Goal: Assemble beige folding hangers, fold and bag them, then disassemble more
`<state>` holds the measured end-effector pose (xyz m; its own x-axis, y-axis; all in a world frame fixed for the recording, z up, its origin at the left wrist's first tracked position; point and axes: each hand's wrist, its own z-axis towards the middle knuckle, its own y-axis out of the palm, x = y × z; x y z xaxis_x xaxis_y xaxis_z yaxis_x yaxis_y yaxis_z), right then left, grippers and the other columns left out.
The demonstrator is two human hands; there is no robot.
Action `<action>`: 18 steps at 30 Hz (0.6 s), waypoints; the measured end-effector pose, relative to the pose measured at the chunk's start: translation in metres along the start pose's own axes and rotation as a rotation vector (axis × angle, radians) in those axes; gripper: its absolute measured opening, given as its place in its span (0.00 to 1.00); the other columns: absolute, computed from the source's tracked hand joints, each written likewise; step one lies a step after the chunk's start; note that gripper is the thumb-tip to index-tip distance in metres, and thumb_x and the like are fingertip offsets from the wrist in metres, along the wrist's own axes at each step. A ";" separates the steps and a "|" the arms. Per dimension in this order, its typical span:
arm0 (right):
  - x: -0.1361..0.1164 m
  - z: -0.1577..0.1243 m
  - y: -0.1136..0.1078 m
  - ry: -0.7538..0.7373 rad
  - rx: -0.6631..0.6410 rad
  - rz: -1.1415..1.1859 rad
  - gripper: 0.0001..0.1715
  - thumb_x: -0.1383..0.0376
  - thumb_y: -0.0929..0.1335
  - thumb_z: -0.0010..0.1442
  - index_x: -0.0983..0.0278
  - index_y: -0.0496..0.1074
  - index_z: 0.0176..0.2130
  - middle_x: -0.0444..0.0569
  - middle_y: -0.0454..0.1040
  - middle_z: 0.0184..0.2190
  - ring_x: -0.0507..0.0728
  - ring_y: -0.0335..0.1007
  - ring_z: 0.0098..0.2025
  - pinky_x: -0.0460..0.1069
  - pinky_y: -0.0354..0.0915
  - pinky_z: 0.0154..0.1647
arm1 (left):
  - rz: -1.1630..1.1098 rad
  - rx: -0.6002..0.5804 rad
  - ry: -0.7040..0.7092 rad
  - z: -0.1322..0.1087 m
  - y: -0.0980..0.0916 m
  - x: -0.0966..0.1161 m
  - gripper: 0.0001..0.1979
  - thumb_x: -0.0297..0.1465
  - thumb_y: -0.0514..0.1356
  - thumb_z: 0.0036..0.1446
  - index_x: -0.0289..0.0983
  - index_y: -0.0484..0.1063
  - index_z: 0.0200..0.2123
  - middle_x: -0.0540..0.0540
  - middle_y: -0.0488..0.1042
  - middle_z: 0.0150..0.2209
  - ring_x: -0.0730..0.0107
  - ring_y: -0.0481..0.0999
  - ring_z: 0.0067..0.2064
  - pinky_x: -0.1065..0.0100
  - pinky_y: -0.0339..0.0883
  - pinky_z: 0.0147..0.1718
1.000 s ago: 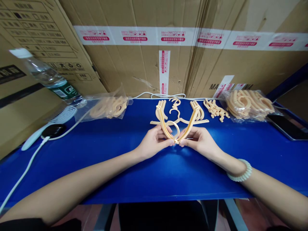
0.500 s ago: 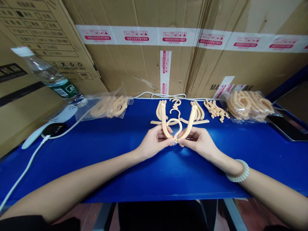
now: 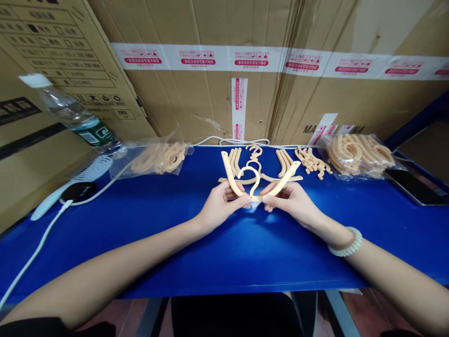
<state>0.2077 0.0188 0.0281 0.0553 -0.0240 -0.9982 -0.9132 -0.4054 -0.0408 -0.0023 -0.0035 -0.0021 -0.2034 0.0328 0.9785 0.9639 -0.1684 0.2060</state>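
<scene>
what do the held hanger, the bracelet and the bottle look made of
Hanger: probably hard plastic, satin finish, given its smooth, even cream surface. Bracelet: perhaps stone, glass or plastic, soft sheen; its pale ridges leave it open. Bottle: likely clear, glossy plastic, being transparent with highlights.

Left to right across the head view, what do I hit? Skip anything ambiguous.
Water bottle → left bag of cream parts → left hand → hook of the held hanger → right hand → right bag of cream parts → dark flat device.
</scene>
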 end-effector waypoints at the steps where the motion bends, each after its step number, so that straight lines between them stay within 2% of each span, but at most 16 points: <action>1: -0.001 0.001 -0.005 -0.004 0.000 0.006 0.18 0.57 0.81 0.46 0.65 0.79 0.33 0.45 0.78 0.21 0.51 0.73 0.22 0.47 0.73 0.26 | -0.009 0.017 -0.005 0.000 -0.001 0.001 0.20 0.33 0.75 0.46 0.35 0.69 0.36 0.49 0.78 0.31 0.65 0.82 0.34 0.63 0.77 0.39; 5: -0.010 0.006 -0.027 -0.019 -0.050 -0.031 0.18 0.58 0.81 0.46 0.65 0.79 0.33 0.45 0.77 0.21 0.51 0.72 0.22 0.46 0.71 0.25 | -0.080 0.091 -0.035 0.003 -0.009 0.005 0.21 0.34 0.76 0.44 0.34 0.70 0.35 0.49 0.78 0.30 0.69 0.80 0.31 0.67 0.76 0.37; 10: -0.023 0.012 -0.063 -0.074 -0.138 -0.244 0.17 0.56 0.80 0.48 0.65 0.81 0.34 0.47 0.79 0.24 0.52 0.73 0.24 0.48 0.70 0.26 | -0.149 0.148 -0.060 0.009 -0.023 0.016 0.20 0.36 0.76 0.44 0.33 0.74 0.35 0.46 0.79 0.33 0.69 0.80 0.34 0.67 0.75 0.38; 14: -0.028 0.016 -0.089 -0.229 -0.087 -0.493 0.16 0.54 0.79 0.50 0.63 0.82 0.34 0.51 0.82 0.32 0.57 0.76 0.32 0.51 0.71 0.34 | -0.150 0.148 -0.036 0.016 -0.036 0.024 0.19 0.33 0.77 0.42 0.33 0.75 0.34 0.47 0.78 0.32 0.69 0.79 0.35 0.67 0.74 0.40; 18: -0.032 0.018 -0.106 -0.391 -0.090 -0.706 0.15 0.52 0.78 0.53 0.60 0.83 0.34 0.51 0.82 0.36 0.60 0.76 0.39 0.55 0.69 0.45 | -0.003 0.100 0.039 0.024 -0.053 0.024 0.18 0.34 0.77 0.41 0.34 0.76 0.34 0.48 0.78 0.32 0.69 0.78 0.35 0.67 0.72 0.40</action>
<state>0.2956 0.0787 0.0637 0.4460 0.5793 -0.6823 -0.6785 -0.2783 -0.6798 -0.0537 0.0296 0.0105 -0.2113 -0.0052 0.9774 0.9752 -0.0690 0.2104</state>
